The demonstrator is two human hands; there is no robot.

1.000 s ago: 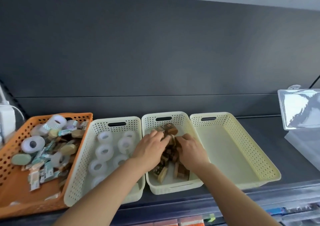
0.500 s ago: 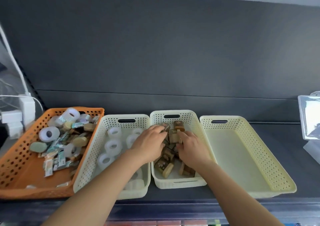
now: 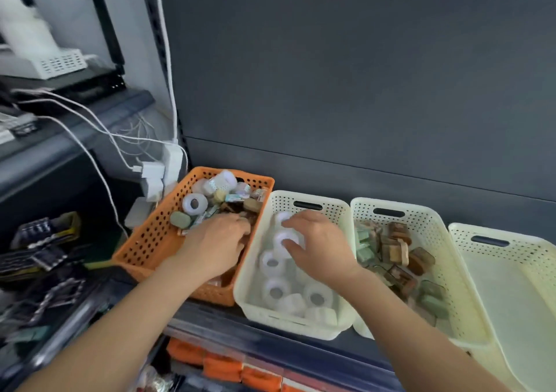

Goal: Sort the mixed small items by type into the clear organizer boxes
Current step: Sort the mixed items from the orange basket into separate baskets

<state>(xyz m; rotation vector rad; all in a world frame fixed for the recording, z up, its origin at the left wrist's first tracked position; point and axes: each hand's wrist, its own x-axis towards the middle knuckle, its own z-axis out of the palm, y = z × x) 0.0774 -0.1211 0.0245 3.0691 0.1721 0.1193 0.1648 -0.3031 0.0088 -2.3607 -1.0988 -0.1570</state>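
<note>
Reaching w/ both hands at once: my L hand is down in the orange basket, palm down on the mixed pile at its right side. Its fingers are bent into the heap w/ the tips buried, so I can't tell if I've got anything pinched. My R hand is over the first cream basket, just right of the orange one. Its fingers are spread and lightly bent, tips against a white tape roll toward the far end; real pinch or just contact, can't tell, frame's smeared. More white rolls lie loose across that basket's floor, approx. half a dozen. The second cream basket, just beside the first on its right, has brown wooden blocks and pale green pieces jumbled together. The third cream basket, far right, shows bare floor. Unsorted in the orange one: a lone white roll, a green oval and small printed packets; there's print on them but it's too blurred to read, no brand legible. All four baskets sit in a row on a dark shelf. White plugs w/ cables hang just left of the orange basket.
</note>
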